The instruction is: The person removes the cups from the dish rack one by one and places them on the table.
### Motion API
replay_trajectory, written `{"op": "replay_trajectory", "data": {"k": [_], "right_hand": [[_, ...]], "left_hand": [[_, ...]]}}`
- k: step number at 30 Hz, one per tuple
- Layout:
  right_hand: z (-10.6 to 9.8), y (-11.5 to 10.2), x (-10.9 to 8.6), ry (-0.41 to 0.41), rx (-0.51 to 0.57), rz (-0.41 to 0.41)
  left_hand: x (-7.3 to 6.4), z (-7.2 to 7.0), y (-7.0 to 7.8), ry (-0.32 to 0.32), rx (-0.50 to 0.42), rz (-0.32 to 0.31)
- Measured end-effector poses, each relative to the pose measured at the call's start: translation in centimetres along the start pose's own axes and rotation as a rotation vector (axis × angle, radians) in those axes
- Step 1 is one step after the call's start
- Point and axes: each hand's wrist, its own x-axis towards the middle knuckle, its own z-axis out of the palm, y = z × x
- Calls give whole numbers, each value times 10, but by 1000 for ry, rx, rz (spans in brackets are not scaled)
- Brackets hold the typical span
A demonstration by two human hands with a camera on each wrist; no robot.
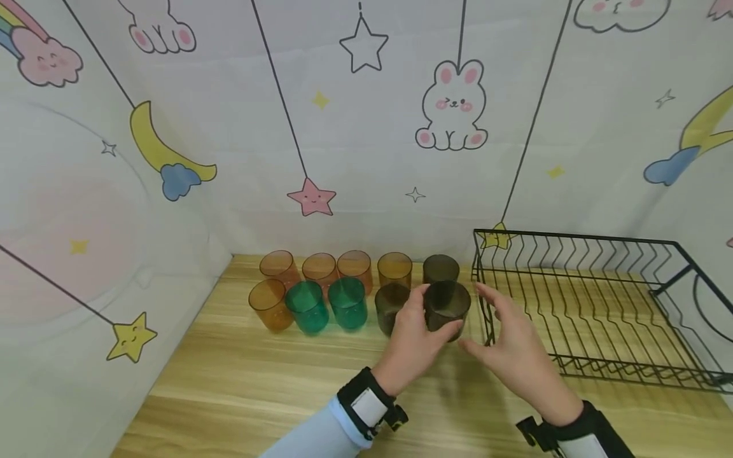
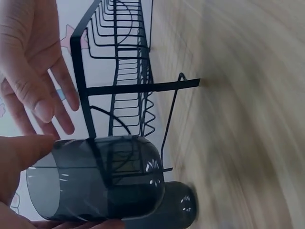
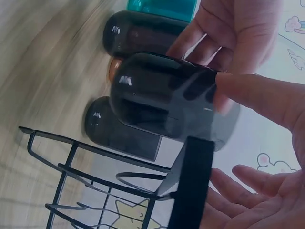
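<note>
In the head view my left hand (image 1: 413, 340) grips a dark grey tumbler (image 1: 449, 304) by its side, thumb toward me. This tumbler looks upright and slightly raised above the table in the wrist views. My right hand (image 1: 518, 353) is beside it on the right, fingers spread and not closed round it; whether the right thumb touches the glass I cannot tell. A second dark tumbler (image 1: 389, 308) stands left of the held one, partly behind my left hand. Another dark tumbler (image 1: 440, 267) stands behind.
Two green tumblers (image 1: 307, 308) and an amber tumbler (image 1: 270, 306) continue the front row leftward. Pinkish tumblers (image 1: 354, 264) and a yellow-brown tumbler (image 1: 395, 264) form the back row. A black wire rack (image 1: 578, 277) stands right on the wooden table (image 1: 229, 381), close to my right hand.
</note>
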Motion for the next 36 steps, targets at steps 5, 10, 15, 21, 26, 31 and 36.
{"op": "replay_trajectory", "data": {"k": [5, 10, 15, 21, 26, 31, 36], "right_hand": [[2, 2, -3, -29, -23, 8], [5, 3, -5, -18, -26, -12], [5, 1, -7, -18, -20, -14], [7, -3, -10, -56, -14, 13], [9, -4, -12, -56, -13, 18], [9, -4, -13, -50, -20, 8], [1, -3, -13, -13, -40, -21]], "left_hand": [[0, 10, -4, -42, 90, -48], [0, 18, -10, -49, 120, -71], [-1, 24, -17, -46, 132, -84], [-3, 27, -25, -44, 104, -107], [-4, 28, -29, -44, 98, -128], [-5, 28, -29, -35, 101, -162], [-7, 20, -18, -41, 107, -152]]}}
